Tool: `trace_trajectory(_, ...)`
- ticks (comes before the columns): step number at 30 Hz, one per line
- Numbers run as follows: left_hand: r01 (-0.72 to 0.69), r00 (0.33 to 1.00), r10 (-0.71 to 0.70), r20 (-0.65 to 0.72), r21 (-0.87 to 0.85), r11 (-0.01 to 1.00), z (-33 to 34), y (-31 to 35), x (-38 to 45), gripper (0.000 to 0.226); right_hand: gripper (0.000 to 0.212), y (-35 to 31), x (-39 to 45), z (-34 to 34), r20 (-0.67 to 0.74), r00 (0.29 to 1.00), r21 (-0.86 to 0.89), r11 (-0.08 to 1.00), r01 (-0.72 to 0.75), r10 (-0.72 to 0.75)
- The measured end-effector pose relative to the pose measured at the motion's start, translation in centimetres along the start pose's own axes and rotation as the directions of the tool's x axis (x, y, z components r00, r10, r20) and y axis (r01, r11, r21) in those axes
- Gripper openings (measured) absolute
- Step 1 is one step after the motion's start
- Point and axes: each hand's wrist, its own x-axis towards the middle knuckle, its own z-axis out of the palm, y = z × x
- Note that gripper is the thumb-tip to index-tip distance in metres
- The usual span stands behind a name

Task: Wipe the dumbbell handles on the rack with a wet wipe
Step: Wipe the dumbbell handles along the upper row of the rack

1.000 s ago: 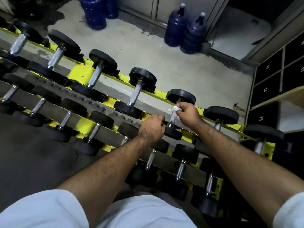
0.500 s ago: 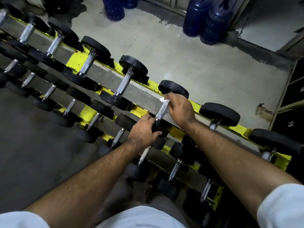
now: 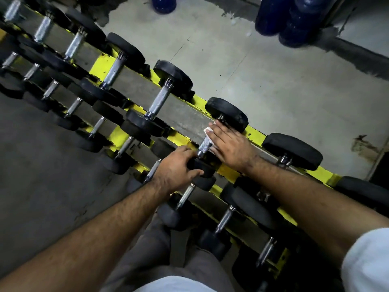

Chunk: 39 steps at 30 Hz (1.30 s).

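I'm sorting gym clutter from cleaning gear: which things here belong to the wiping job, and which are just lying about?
In use:
wet wipe
dumbbell handle
right hand, holding the wipe on the handle
left hand, gripping the dumbbell's near weight
yellow rack

Lying about:
blue water jugs

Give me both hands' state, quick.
Left hand: grips the dumbbell's near weight head.
Right hand: holds the wet wipe against the handle.
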Motion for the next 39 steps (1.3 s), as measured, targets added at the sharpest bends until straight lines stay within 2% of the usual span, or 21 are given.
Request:
trace_trajectory(2, 0.007, 1.000, -0.007, 0.002, 0.005, 1.000, -0.1, 0.2, 0.0, 0.053, 0.047, 0.1, -0.1, 0.0, -0.013, 1.000, -0.007, 1.000, 0.004, -0.004)
trace_trajectory(7, 0.018, 1.000, -0.018, 0.000, -0.004, 1.000, 0.0, 0.1, 0.1, 0.050, 0.042, -0.1, 1.1, 0.1, -0.081, 0.994, 0.118, 0.991, -0.060, 0.070)
trace_trajectory(11, 0.022, 1.000, -0.022, -0.002, -0.010, 1.000, 0.0, -0.2, 0.1, 0.053, 0.045, -0.3, 1.0, 1.1, -0.117, 0.987, 0.119, 0.988, -0.099, 0.113)
trace_trajectory(15, 0.005, 1.000, -0.004, 0.016, -0.039, 0.999, -0.7, -0.7, 0.2, 0.053, 0.050, -0.2, 0.7, 1.4, -0.078, 0.997, 0.041, 0.999, -0.011, 0.014)
trace_trajectory(17, 0.006, 1.000, -0.005, 0.022, -0.053, 0.999, -1.1, -1.0, 0.3, 0.053, 0.043, 0.4, 1.2, 1.0, -0.091, 0.995, 0.024, 0.999, 0.037, -0.035)
trace_trajectory(22, -0.012, 1.000, 0.013, 0.010, -0.093, 0.996, -1.1, -1.5, 0.5, 0.052, 0.041, 0.1, 1.7, 1.7, -0.110, 0.994, 0.076, 0.997, 0.007, 0.002)
trace_trajectory(27, -0.018, 1.000, 0.019, 0.006, -0.157, 0.987, -0.9, -2.7, 0.8, 0.054, 0.044, 1.3, 1.5, 2.1, -0.169, 0.984, 0.084, 0.994, 0.064, -0.049)
trace_trajectory(30, -0.006, 0.999, 0.013, 0.038, -0.185, 0.983, -1.3, -3.3, 1.0, 0.065, 0.050, -0.2, 1.6, 2.6, -0.163, 0.986, 0.146, 0.989, -0.019, 0.043)
trace_trajectory(31, -0.006, 0.999, 0.015, 0.043, -0.196, 0.981, -1.4, -3.3, 1.0, 0.066, 0.051, -0.9, 1.5, 2.9, -0.144, 0.989, 0.162, 0.987, 0.014, 0.010)
trace_trajectory(34, -0.015, 0.999, 0.025, 0.041, -0.217, 0.976, -1.4, -3.4, 1.2, 0.062, 0.055, -0.8, 0.9, 3.0, -0.106, 0.969, 0.099, 0.967, 0.235, -0.224)
trace_trajectory(35, -0.011, 0.999, 0.021, 0.041, -0.225, 0.974, -1.4, -3.5, 1.2, 0.059, 0.056, 0.2, 1.0, 2.7, -0.111, 0.968, 0.080, 0.969, 0.233, -0.224)
trace_trajectory(38, -0.016, 0.999, 0.024, 0.032, -0.229, 0.973, -1.3, -3.5, 1.1, 0.062, 0.064, 1.1, 1.2, 1.6, -0.102, 0.995, 0.082, 0.997, 0.002, 0.006)
trace_trajectory(39, -0.014, 0.999, 0.022, 0.033, -0.225, 0.974, -1.3, -3.4, 1.1, 0.065, 0.066, 0.1, 1.0, 1.9, -0.099, 0.995, 0.095, 0.995, -0.020, 0.029)
